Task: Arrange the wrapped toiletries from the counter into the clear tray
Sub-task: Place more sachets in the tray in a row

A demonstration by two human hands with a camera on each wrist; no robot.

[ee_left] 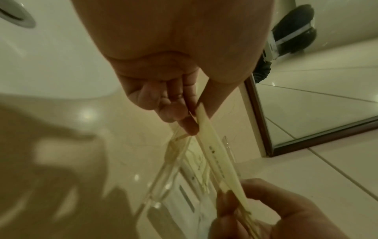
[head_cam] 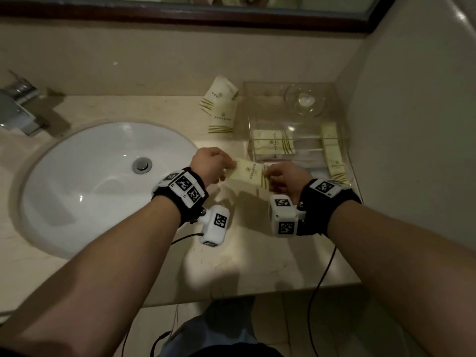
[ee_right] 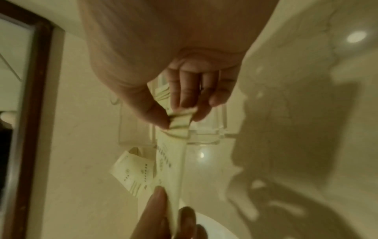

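Both hands hold one cream packet (head_cam: pixel 249 173) between them, lifted off the counter (head_cam: pixel 231 264) just in front of the clear tray (head_cam: pixel 296 150); the left hand (head_cam: pixel 211 167) pinches its sink-side end between thumb and fingers (ee_left: pixel 188 122), and the right hand (head_cam: pixel 286 177) pinches the striped end, crumpling it (ee_right: pixel 180 124). Inside the tray lie two more packets: a flat one (head_cam: pixel 273 145) at its near left and a narrow one (head_cam: pixel 333 153) along its right wall; a glass dish (head_cam: pixel 305 102) sits at its far end. Two further packets (head_cam: pixel 221 106) lie overlapping on the counter just left of the tray, between it and the sink (head_cam: pixel 103 181).
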